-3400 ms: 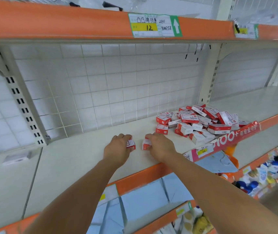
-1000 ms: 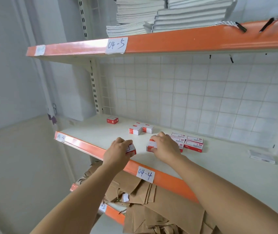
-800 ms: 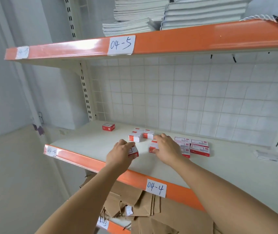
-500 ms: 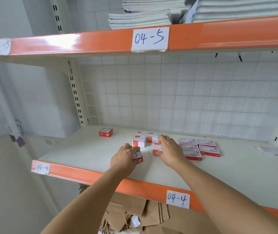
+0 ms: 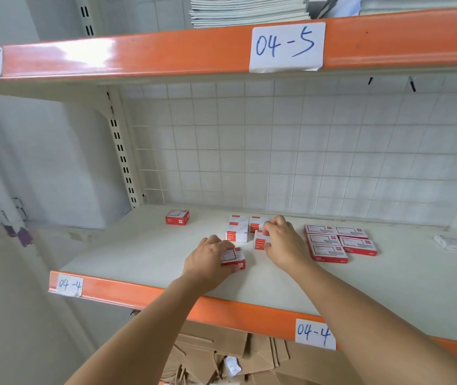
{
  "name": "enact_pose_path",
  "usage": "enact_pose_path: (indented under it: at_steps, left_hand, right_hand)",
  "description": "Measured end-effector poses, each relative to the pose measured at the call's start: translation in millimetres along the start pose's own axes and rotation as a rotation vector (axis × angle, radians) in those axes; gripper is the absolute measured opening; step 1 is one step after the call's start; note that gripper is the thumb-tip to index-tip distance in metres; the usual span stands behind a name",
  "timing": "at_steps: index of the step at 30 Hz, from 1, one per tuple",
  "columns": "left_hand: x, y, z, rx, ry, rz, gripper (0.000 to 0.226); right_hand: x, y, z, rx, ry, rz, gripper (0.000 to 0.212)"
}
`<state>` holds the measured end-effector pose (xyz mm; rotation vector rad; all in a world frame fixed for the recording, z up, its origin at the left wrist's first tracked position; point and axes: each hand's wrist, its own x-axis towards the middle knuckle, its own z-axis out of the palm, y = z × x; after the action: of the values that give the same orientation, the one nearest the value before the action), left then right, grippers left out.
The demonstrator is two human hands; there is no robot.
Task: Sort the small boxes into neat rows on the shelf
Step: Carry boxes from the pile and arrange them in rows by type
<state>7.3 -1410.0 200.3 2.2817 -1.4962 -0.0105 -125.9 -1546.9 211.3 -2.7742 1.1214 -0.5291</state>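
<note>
Now, by label:
Left hand [image 5: 208,262]: fingers curl over a red-and-white box [image 5: 233,258] near the shelf's [image 5: 144,254] front edge; the box lies flat, long axis running left to right.
Right hand [image 5: 281,240]: fingers pinch a second box [image 5: 260,241], standing on its narrow side, long axis pointing toward the back wall.
Middle cluster [image 5: 239,229]: small boxes touching, just behind both hands.
Flat rows [image 5: 338,241]: five boxes lying flat to the right, edges touching, long axes left to right.
Lone box [image 5: 177,217]: well apart at back left.
Labels: "04-4" tag [image 5: 315,333] on the orange rim.
</note>
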Motion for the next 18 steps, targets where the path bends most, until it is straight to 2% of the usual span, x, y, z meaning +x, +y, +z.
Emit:
enact_pose_path:
  at_steps: [6, 10, 14, 18]
  left_hand:
    - [2, -1, 1, -0.038, 0.008, -0.008, 0.051]
    - [8, -3, -1, -0.034, 0.039, -0.019, 0.047]
    - [13, -12, -6, -0.057, 0.105, -0.050, 0.043]
    - [19, -30, -15, -0.075, 0.139, -0.047, 0.045]
  right_hand:
    - [8, -5, 4, 0.081, 0.059, -0.002, 0.029]
    - [2, -18, 5, 0.101, 0.199, -0.163, 0.025]
    - [-3, -40, 6, 0.165, 0.124, -0.297, 0.037]
    - [3, -65, 8, 0.094, 0.013, -0.383, 0.051]
